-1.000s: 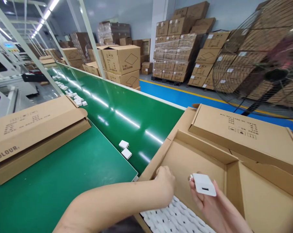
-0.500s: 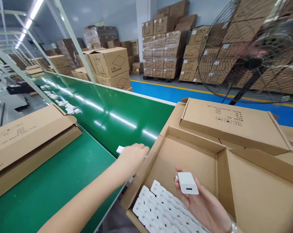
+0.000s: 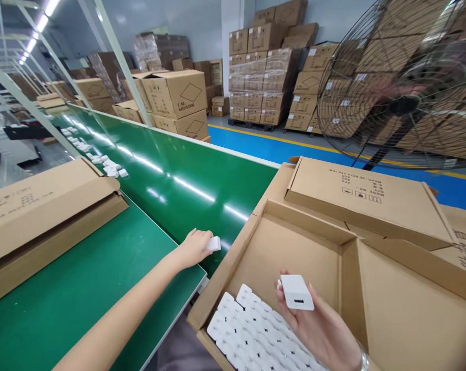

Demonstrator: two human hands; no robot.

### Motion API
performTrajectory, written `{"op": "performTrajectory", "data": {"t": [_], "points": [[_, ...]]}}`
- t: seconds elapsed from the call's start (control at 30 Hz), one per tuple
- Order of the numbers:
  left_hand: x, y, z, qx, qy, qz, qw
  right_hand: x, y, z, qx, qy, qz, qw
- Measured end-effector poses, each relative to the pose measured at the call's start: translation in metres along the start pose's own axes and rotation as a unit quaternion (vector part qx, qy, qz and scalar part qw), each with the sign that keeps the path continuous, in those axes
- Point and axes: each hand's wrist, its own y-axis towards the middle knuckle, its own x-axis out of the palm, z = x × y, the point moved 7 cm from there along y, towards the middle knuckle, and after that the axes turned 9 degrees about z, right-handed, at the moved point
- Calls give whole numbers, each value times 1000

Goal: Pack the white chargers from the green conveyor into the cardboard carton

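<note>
Brown cardboard forms the open carton (image 3: 290, 252) before you in the head view, and its near left part carries packed adapters (image 3: 252, 330), white and set snugly side by side in rows, with 1 jutting out at the far edge. Your right hand (image 3: 317, 322) is over this carton, its fingers holding 1 white adapter (image 3: 297, 292) with the dark slot towards you. Your left hand (image 3: 192, 248) is outside the carton, beyond its left wall, by the near edge of the green belt (image 3: 194, 170); its fingers are closed around 1 matching adapter (image 3: 213, 243). You cannot tell whether that piece touches the belt. Further up the belt, loose adapters (image 3: 111, 167) lie in a scattered line. Just behind your carton sits a shut box (image 3: 367, 198), printed on top. At your left, a long box (image 3: 43, 206) rests on the green worktop (image 3: 101, 268); its contents are hidden.
</note>
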Motion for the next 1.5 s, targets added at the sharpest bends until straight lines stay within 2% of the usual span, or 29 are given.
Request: {"op": "performTrajectory", "data": {"t": [0.13,0.2,0.33,0.43,0.53,0.63,0.77,0.83,0.87,0.93,0.97,1.0,1.03,1.1,1.13,1.17,1.2,1.23,1.27,1.33,1.4,1.5], "points": [[-17,-6,-2,-33,11,25,999,-2,3,1,9,21,16,1000],[-19,-5,-4,-63,41,33,997,-4,3,1,11,22,27,999],[-7,1,4,-99,81,29,991,-6,4,-2,-6,-26,61,998],[9,9,18,-80,72,13,994,-8,6,-11,-79,-164,122,976],[18,15,26,-58,52,7,997,-3,8,-29,-206,-320,181,907],[20,18,29,-50,31,9,998,20,17,-35,-300,-491,140,806],[13,15,29,-53,-14,23,998,44,42,-21,-324,-686,85,646],[4,10,26,-60,-52,45,996,51,53,-12,-314,-742,60,589],[-1,6,25,-62,-66,58,994,53,57,-7,-306,-757,41,575],[-12,-4,22,-77,-145,91,982,54,62,2,-288,-758,-5,585],[-17,-10,21,-93,-232,104,963,54,63,7,-275,-757,-30,591],[-19,-16,20,-112,-351,110,923,54,64,10,-261,-755,-54,599],[-19,-22,22,-130,-488,107,857,53,65,14,-246,-752,-75,607],[-16,-32,32,-152,-729,79,662,50,66,18,-221,-745,-102,621],[-15,-35,40,-153,-803,60,572,49,67,20,-212,-742,-109,627],[-14,-38,47,-153,-853,43,497,48,68,21,-205,-739,-112,632],[-12,-41,54,-154,-886,29,437,47,68,22,-201,-736,-113,637],[-10,-42,61,-155,-906,13,394,47,69,22,-198,-732,-113,642],[-8,-44,67,-156,-919,-4,363,47,69,22,-196,-729,-113,646],[-4,-48,77,-155,-931,-34,328,46,68,22,-193,-721,-113,656],[-2,-53,86,-154,-934,-56,316,46,67,22,-194,-708,-113,669],[-3,-62,94,-157,-934,-73,313,44,64,21,-201,-693,-112,683]]}}
